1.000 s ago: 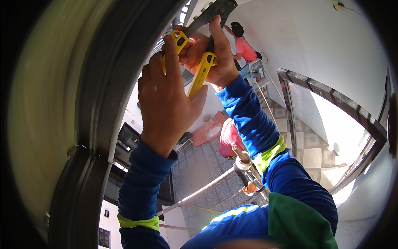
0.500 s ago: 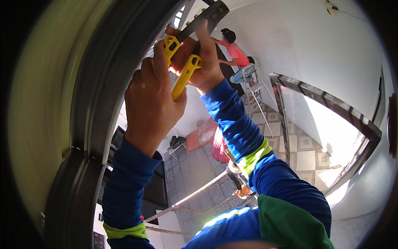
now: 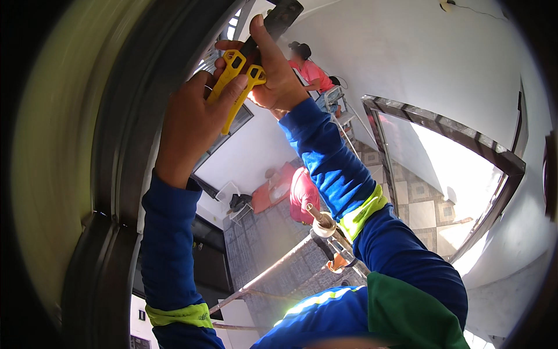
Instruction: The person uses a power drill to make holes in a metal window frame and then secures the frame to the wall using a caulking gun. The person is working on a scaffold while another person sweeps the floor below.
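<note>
My left hand (image 3: 189,125) grips the yellow handles (image 3: 237,104) of a hand tool up at the top of the view; the two handles lie close side by side. My right hand (image 3: 278,75) is wrapped round the upper part of the tool, its thumb raised along the dark metal head (image 3: 281,17). Some fingers are hidden behind the tool. Both hands are beside a dark metal frame (image 3: 125,116) that runs along the left.
A co-worker (image 3: 311,75) in pink sits on a white stepladder (image 3: 349,119). Another person (image 3: 299,192) in pink is below. Pale scaffold tubes (image 3: 270,270) cross beneath me. A dark framed opening (image 3: 442,128) stands right. A folding chair (image 3: 238,215) is on the floor.
Both hands and the tool have moved left, and the yellow handles have come closer together. The co-worker on the ladder appears further left in view.
</note>
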A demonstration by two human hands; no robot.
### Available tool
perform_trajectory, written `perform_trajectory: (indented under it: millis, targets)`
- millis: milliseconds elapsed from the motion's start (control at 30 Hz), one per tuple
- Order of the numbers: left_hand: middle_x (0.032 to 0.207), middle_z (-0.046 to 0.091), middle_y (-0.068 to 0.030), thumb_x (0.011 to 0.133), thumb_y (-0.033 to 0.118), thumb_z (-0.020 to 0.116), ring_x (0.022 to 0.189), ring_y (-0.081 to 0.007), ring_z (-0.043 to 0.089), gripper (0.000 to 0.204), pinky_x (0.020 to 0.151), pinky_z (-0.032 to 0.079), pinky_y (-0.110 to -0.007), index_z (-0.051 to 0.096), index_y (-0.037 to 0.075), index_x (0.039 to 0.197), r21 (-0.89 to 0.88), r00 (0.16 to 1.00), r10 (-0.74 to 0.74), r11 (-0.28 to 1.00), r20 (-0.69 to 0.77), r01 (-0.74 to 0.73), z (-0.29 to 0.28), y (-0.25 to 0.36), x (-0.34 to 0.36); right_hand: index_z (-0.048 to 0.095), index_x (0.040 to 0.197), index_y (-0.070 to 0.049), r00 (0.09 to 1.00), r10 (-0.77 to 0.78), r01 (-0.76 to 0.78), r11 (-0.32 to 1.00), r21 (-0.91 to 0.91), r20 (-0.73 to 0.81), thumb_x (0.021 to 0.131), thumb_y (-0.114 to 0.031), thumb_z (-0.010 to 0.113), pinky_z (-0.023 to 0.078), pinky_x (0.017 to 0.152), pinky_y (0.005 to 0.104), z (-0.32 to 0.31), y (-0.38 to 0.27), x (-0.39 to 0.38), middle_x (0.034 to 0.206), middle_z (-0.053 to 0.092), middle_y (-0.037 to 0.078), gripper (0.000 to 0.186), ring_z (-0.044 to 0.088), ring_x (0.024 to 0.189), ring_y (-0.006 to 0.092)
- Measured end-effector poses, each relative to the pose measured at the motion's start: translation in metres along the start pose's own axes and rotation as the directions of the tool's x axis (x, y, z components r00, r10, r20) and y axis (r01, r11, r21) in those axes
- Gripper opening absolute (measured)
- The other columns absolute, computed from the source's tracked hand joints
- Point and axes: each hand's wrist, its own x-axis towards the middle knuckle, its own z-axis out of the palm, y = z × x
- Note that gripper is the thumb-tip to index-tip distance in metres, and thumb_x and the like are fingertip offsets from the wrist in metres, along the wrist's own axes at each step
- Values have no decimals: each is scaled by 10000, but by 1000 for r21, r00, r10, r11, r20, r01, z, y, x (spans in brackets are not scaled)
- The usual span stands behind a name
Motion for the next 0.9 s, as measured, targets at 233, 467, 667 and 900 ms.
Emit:
perform_trajectory:
  millis: [233, 467, 667, 900]
  targets:
    - [621, 556, -3, 998, 499, 653, 512, -43, 521, 470, 455, 398, -238, 650, 39, 899, -150, 990, -34, 989, -136, 13, 1, -13, 7, 633, 1279, -30, 958, -44, 11, 993, -118, -285, 997, -412, 694, 497, 669, 248, 0, 10, -53, 1070, 684, 95, 479, 655, 799, 173]
    - [599, 529, 14, 1010, 497, 637, 461, -43, 505, 453, 443, 404, -228, 638, 52, 924, -138, 998, -32, 990, -46, 25, -1, -7, 2, 518, 1470, -46, 997, -67, 62, 984, -165, -23, 1072, -174, 561, 490, 668, 234, -63, -41, -94, 1247, 654, 95, 421, 626, 883, 109]
    - [613, 597, -94, 1026, 452, 610, 558, -239, 639, 461, 574, 518, -378, 622, 2, 926, -155, 992, -99, 984, -83, 85, -8, -5, 4, 390, 1547, -74, 996, -94, 91, 986, 141, 11, 1100, -318, 500, 477, 1056, 482, -28, 11, -55, 1499, 524, 217, 521, 509, 1395, 355]
    - [987, 647, -155, 799, 670, 759, 886, -323, 703, 842, 683, 577, -423, 525, -14, 1233, 669, 889, 433, 707, -152, -230, 6, 24, -19, 530, 1404, -9, 959, -96, -14, 924, 383, 268, 964, -658, 586, 506, 1057, 508, -29, 4, -11, 1347, 634, 170, 786, 610, 1261, 331]
